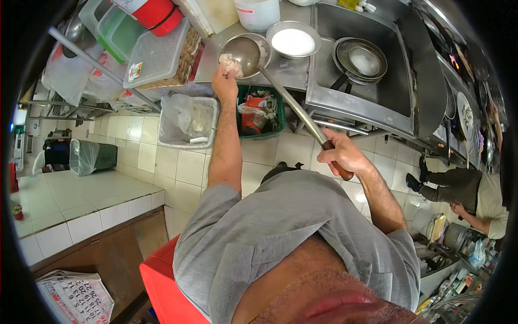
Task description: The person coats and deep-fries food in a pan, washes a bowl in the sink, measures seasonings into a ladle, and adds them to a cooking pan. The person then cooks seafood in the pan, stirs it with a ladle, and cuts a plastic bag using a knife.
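While one bowl holds pale pieces, another bowl holds something white.

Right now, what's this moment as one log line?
left fingers: holding pale lump | right fingers: gripping ladle | lump touching ladle: cannot tell

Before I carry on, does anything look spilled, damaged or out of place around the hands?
Nothing stands out: the right hand grips the ladle, the left hand holds pale food, and no spill shows on the counter.
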{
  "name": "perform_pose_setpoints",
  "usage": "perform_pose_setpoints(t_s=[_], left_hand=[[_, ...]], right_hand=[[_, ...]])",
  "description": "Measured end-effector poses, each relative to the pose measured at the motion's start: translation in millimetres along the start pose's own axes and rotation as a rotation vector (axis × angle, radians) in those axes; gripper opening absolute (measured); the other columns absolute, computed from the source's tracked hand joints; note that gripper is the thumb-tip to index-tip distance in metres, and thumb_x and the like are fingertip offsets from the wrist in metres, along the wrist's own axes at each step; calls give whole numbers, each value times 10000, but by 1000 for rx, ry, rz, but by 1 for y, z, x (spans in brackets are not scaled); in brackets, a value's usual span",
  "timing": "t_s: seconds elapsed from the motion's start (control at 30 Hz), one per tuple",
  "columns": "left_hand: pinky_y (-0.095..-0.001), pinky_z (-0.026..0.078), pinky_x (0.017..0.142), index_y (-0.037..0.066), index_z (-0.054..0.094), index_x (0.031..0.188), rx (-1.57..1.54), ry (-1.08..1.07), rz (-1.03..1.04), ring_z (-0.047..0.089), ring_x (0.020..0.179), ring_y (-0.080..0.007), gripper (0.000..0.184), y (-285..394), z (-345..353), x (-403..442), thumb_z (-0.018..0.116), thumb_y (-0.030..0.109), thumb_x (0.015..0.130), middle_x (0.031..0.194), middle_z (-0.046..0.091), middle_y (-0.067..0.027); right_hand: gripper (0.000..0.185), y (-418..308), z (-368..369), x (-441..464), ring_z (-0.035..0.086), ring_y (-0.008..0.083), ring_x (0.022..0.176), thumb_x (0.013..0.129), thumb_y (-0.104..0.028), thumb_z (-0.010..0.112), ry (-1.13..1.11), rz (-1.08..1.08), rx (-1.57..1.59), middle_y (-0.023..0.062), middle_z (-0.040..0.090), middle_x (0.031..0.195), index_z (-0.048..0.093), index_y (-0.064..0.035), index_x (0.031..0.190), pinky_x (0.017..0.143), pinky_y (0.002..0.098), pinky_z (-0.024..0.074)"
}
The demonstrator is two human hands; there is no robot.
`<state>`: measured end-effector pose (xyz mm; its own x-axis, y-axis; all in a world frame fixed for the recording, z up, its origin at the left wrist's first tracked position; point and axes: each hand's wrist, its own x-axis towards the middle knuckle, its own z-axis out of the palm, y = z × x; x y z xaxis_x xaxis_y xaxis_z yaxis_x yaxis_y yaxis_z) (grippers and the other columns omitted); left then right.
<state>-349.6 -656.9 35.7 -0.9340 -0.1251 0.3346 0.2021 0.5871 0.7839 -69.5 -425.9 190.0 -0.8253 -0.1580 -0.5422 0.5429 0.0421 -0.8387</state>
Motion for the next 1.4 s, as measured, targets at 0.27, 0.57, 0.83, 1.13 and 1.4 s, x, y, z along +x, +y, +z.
perform_pose_setpoints(t_s=[0.27,0.57,0.83,1.13,1.4], left_hand=[[-391,396,791,114,463,1239,214,28,97,500,956,-308,510,42,-12,1,628,219,767,1006,543,-117],[-393,424,865,3,387,1264,-264,242,-76,477,1034,-283,523,6,1,36,560,238,830,1181,438,-187],[-457,575,591,-73,352,1143,-591,-311,-129,553,968,-359,406,-57,26,22,506,13,777,1032,525,-222],[-342,563,521,-67,488,896,-678,-49,-395,549,755,-246,209,44,-43,-23,518,81,752,866,524,-142],[-338,549,534,-57,521,986,-568,41,-412,567,840,-243,277,126,-62,-97,518,89,751,980,551,-156]], right_hand=[[538,2,5,3,421,126,326,695,-13,567,-165,-39,573,37,430,528,384,57,1196,311,265,313],[493,-2,-1,-2,416,123,314,727,-13,544,-169,-110,702,30,410,540,394,32,1195,293,265,301],[466,8,-20,-54,411,123,308,751,-2,501,-297,-255,1047,41,416,552,416,30,1209,274,264,281],[510,18,-86,-190,434,123,300,744,24,507,40,-770,1050,54,419,539,360,73,1230,253,251,329],[446,74,-261,-247,415,116,292,720,28,530,884,-572,546,35,431,537,440,38,1157,278,240,306]])
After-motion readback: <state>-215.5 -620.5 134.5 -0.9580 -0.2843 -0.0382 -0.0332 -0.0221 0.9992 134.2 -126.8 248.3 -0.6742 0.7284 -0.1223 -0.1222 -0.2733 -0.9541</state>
